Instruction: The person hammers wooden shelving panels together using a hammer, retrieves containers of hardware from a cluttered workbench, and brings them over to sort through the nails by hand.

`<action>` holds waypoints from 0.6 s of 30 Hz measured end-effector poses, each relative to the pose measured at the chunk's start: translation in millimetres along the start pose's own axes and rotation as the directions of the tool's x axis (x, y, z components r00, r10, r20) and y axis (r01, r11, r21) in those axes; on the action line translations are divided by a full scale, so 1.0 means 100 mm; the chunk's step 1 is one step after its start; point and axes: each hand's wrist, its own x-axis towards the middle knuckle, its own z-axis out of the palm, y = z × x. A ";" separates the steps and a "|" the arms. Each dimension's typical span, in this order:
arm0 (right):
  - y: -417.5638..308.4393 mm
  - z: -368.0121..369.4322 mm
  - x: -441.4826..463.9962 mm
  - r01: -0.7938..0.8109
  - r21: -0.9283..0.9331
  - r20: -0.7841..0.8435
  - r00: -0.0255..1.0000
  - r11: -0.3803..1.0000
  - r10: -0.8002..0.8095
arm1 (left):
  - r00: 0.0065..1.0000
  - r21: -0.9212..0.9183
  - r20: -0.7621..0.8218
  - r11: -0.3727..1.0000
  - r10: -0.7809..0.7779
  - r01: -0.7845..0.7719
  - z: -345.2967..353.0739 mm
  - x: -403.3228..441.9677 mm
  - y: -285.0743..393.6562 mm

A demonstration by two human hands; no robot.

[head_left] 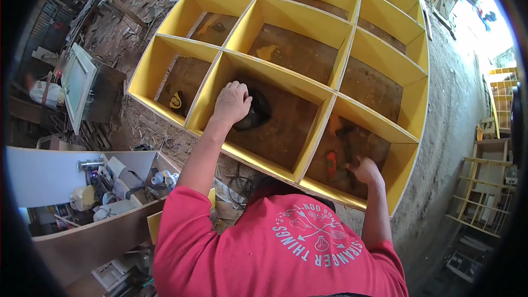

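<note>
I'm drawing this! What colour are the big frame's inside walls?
The walls are yellow, as the head view shows.

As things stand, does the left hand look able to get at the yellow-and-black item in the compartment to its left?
Probably yes, though not straight across: a yellow divider stands between the left hand and the yellow-and-black item. The open top seems to leave a way over.

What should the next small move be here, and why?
Probably firm the right hand around the dark tool: the hand is right at its near end, and the red item lies off to one side. Whether it grips now is unclear.
</note>
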 end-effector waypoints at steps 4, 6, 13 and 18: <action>0.32 0.43 0.38 -0.101 0.023 0.040 0.994 0.995 0.100 | 0.829 0.127 0.509 0.973 -0.233 0.195 0.24 0.21 -0.38; 0.45 0.49 0.54 -0.117 0.084 0.073 0.991 0.990 0.111 | 0.708 0.141 0.691 0.988 -0.142 0.060 0.32 0.23 -0.41; 0.61 0.70 0.63 -0.121 -0.102 0.016 0.992 0.987 0.123 | 0.704 0.198 0.706 0.976 -0.078 -0.091 0.83 0.30 -0.47; 0.62 0.67 0.62 -0.219 -0.064 -0.021 0.976 0.974 0.218 | 0.613 0.110 0.790 0.976 0.030 -0.189 0.64 0.29 -0.16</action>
